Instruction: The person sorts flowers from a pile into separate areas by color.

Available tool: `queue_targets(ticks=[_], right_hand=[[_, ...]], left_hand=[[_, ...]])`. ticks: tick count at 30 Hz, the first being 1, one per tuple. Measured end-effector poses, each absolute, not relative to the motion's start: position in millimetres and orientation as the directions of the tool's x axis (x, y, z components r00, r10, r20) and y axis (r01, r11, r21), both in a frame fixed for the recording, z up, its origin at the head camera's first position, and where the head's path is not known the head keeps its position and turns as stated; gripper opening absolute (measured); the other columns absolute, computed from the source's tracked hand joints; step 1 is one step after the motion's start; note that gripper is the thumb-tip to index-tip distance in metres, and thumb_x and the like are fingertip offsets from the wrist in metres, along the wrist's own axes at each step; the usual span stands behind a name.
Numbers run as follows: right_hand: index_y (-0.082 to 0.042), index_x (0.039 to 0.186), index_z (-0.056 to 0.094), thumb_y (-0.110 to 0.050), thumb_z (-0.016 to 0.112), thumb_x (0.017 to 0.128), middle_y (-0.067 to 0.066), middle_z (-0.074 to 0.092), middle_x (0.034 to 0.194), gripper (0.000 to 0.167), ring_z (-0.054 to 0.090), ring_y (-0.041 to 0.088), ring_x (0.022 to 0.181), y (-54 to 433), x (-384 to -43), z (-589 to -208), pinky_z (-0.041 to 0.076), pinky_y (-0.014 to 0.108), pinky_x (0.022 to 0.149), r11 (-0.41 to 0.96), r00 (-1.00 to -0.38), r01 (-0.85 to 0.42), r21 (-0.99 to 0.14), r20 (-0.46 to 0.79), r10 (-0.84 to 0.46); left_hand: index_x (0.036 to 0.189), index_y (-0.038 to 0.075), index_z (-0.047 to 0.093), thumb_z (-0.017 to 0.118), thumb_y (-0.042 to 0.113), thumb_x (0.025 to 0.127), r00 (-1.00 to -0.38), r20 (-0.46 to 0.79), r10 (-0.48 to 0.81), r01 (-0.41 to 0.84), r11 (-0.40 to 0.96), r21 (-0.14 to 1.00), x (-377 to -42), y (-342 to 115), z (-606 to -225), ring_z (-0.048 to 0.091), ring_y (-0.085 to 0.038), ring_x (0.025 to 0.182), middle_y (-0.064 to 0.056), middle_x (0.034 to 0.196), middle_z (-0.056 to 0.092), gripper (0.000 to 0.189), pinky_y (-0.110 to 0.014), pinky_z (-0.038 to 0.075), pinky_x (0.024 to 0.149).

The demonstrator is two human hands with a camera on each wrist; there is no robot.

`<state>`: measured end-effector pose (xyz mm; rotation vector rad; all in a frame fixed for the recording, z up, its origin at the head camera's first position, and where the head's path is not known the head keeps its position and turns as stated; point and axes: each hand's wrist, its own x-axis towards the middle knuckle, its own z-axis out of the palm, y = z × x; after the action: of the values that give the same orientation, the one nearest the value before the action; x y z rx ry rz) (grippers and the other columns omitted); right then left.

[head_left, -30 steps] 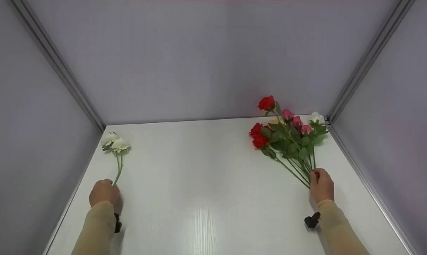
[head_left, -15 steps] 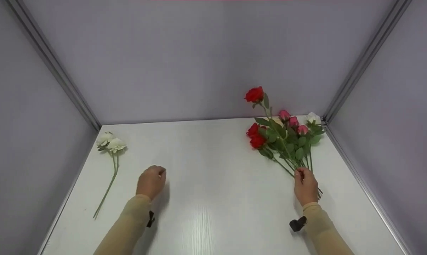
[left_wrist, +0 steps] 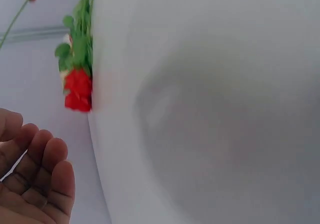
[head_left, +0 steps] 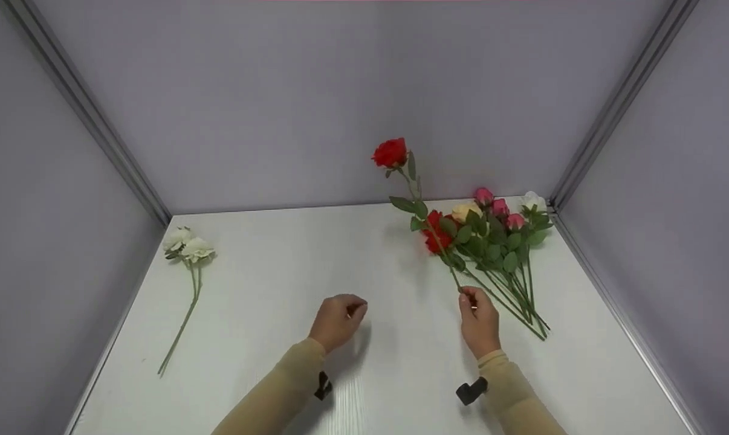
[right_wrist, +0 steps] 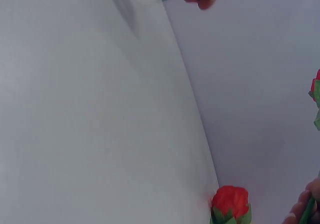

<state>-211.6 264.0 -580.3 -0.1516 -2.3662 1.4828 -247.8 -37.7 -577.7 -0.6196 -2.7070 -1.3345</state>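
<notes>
My right hand [head_left: 480, 323] pinches the stem of a red rose [head_left: 391, 152] between thumb and fingers, the bloom raised and leaning to the left. In the right wrist view, the green stem [right_wrist: 307, 211] runs through the fingers at the lower right corner. My left hand [head_left: 336, 320] hovers over the middle of the table, fingers loosely curled with nothing in them; the left wrist view shows its bare palm [left_wrist: 30, 184]. Right of the held rose lies a bunch of flowers: red roses [head_left: 439, 237], a yellow rose [head_left: 466, 211], pink roses [head_left: 500, 208] and a white flower [head_left: 533, 201].
Two white flowers [head_left: 196, 249] with long stems lie at the left of the white table [head_left: 268, 254]. Grey panels [head_left: 292, 109] enclose the table at the back and both sides, joined by metal corner posts [head_left: 612, 115].
My left hand has let go of the white flowers and moved right to the middle. My right hand has drawn one red rose out of the bunch, leftward and up.
</notes>
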Motion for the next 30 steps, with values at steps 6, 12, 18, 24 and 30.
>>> queue_targets(ticks=[6, 12, 18, 24, 30], right_hand=[[-0.002, 0.115, 0.06, -0.015, 0.051, 0.1, 0.009, 0.06, 0.102, 0.021, 0.054, 0.02, 0.089, 224, -209, -581, 0.045, 0.027, 0.074, 0.36, -0.944, -0.128, -0.924, 0.225, 0.24], [0.003, 0.112, 0.058, -0.007, 0.052, 0.099, 0.011, 0.059, 0.1, 0.017, 0.054, 0.021, 0.089, 185, -197, -562, 0.045, 0.027, 0.073, 0.336, -0.949, -0.149, -0.93, 0.23, 0.217], [-0.005, 0.11, 0.059, -0.014, 0.054, 0.099, 0.008, 0.061, 0.098, 0.015, 0.056, 0.019, 0.088, 173, -199, -581, 0.047, 0.028, 0.074, 0.289, -0.95, -0.175, -0.941, 0.239, 0.203], [-0.008, 0.107, 0.058, -0.015, 0.053, 0.1, 0.004, 0.06, 0.096, 0.011, 0.057, 0.019, 0.089, 165, -195, -585, 0.048, 0.029, 0.073, 0.271, -0.946, -0.188, -0.944, 0.248, 0.208], [-0.006, 0.105, 0.057, -0.012, 0.053, 0.099, 0.006, 0.06, 0.095, 0.01, 0.059, 0.02, 0.088, 161, -194, -585, 0.049, 0.028, 0.072, 0.248, -0.943, -0.191, -0.95, 0.248, 0.223]], left_hand=[[0.103, 0.013, 0.071, 0.061, 0.027, 0.095, -0.941, 0.096, 0.324, 0.205, 0.32, 0.925, -238, -4, -567, 0.062, -0.01, 0.081, 0.004, 0.09, 0.067, 0.018, -0.028, 0.052, 0.071], [0.106, 0.011, 0.07, 0.065, 0.025, 0.093, -0.959, -0.017, 0.284, 0.013, 0.105, 0.994, -231, 22, -559, 0.064, -0.016, 0.084, -0.002, 0.093, 0.066, 0.02, -0.031, 0.053, 0.072], [0.109, 0.006, 0.068, 0.065, 0.025, 0.093, -0.968, -0.041, 0.246, -0.045, -0.011, 0.999, -226, 34, -561, 0.064, -0.018, 0.085, -0.006, 0.095, 0.068, 0.025, -0.032, 0.053, 0.073], [0.112, 0.008, 0.068, 0.064, 0.028, 0.093, -0.973, -0.011, 0.232, -0.02, -0.036, 0.999, -224, 41, -567, 0.064, -0.017, 0.085, -0.003, 0.097, 0.068, 0.028, -0.032, 0.053, 0.071], [0.108, 0.006, 0.07, 0.066, 0.024, 0.093, -0.98, -0.029, 0.199, -0.034, -0.024, 0.999, -224, 45, -569, 0.065, -0.016, 0.082, -0.002, 0.094, 0.069, 0.024, -0.031, 0.054, 0.069]])
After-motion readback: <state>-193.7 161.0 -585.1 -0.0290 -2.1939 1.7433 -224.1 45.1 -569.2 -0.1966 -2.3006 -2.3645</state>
